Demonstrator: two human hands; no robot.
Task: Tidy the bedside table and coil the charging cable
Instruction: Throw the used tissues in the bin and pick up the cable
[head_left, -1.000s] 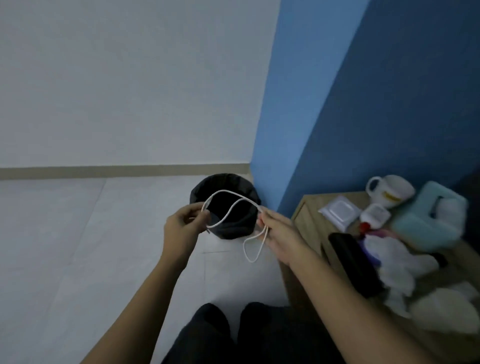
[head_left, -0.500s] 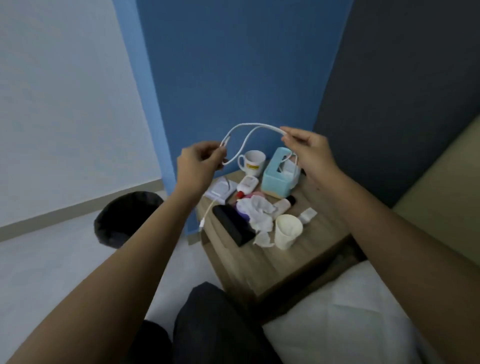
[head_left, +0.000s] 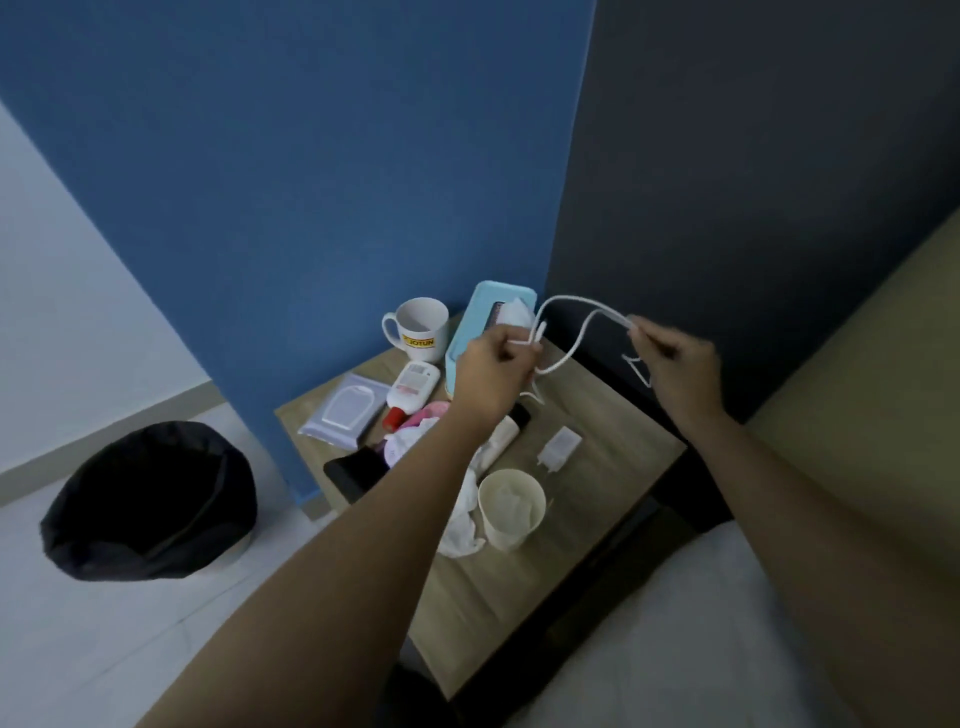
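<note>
The fingers (head_left: 511, 347) of the left hand (head_left: 496, 371) are curled tight round a gathered bit of the white charging cable (head_left: 569, 298), with a connector end poking up just past the knuckles. The right hand (head_left: 680, 376) pinches the same cable narrowly between thumb and fingertips. Between the two hands the cable arches up in one loop, and a second strand sags below it. Short tails hang under each hand. It is all held in the air above the far corner of the wooden counter (head_left: 602, 415), in front of the light blue tissue box (head_left: 467, 343).

The cable looks thin, light and limp. It should bend into coils easily but spring open if let go, so each turn is best trapped in the left fist while the right feeds slack. Grip the cord itself, not the connector joints.

Below lie a white charger plug (head_left: 560, 447), a paper cup (head_left: 511, 506), crumpled tissues (head_left: 462, 525), a lotion bottle (head_left: 413, 387), a wipes pack (head_left: 345, 410) and a mug (head_left: 418, 327). A black-lined bin (head_left: 150, 499) stands on the floor.
</note>
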